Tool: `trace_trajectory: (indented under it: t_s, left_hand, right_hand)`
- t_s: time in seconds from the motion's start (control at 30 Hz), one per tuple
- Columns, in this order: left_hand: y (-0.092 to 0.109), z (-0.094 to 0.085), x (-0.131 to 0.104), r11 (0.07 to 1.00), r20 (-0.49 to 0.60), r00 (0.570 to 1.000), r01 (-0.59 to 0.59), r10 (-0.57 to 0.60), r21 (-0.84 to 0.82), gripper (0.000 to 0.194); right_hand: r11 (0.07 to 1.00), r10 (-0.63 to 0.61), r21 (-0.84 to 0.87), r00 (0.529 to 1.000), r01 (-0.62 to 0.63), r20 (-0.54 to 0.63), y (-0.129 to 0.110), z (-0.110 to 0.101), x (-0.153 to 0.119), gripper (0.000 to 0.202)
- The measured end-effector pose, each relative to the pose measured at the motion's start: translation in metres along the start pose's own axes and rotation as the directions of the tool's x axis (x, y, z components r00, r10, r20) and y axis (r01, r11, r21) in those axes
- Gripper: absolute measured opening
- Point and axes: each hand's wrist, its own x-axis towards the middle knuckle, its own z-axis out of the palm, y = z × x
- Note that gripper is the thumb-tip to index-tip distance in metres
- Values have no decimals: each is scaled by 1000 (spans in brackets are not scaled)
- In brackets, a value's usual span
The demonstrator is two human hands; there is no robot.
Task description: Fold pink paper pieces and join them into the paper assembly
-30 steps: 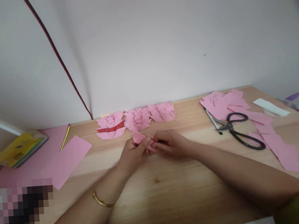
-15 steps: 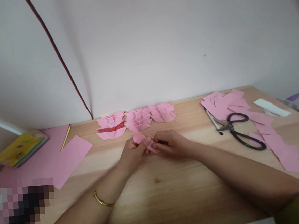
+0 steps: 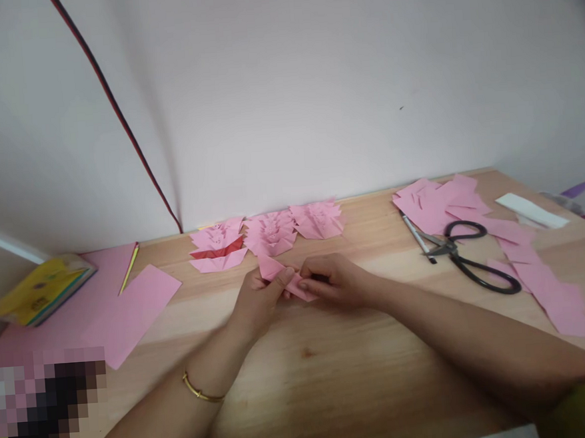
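Observation:
A small piece of folded pink paper is held between my two hands above the wooden table. My left hand grips it, thumb pressed on top. At its right end, my right hand pinches the paper with curled fingers; part of that pinch is hidden. Just beyond my hands lie three groups of folded pink paper shapes: a left group with one red piece among the pink, a middle group, and a right group.
Scissors with black handles lie on the right beside a pen and scattered pink paper pieces. A white strip rests farther right. On the left are pink sheets, a yellow pencil and a yellow packet.
Both hands stay almost in the same place, still on the folded pink paper. The paper's right end has shifted very slightly to the right. Nothing else has visibly moved.

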Motion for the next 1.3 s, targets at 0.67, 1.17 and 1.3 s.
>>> trace_trajectory:
  t_s: [0.67,1.17,1.3]
  left_hand:
    - [3,0,4,998,-83,997,-16,11,-60,19]
    - [11,-1,-2,932,11,994,-105,108,347,17]
    - [16,2,-5,944,20,999,-54,50,325,22]
  right_hand:
    - [1000,23,14,979,-20,-204,3,-2,2,20]
    - [994,-101,-72,974,88,-205,0,-2,1,15]
    - [996,-46,-87,983,31,-177,-1,-3,2,19]
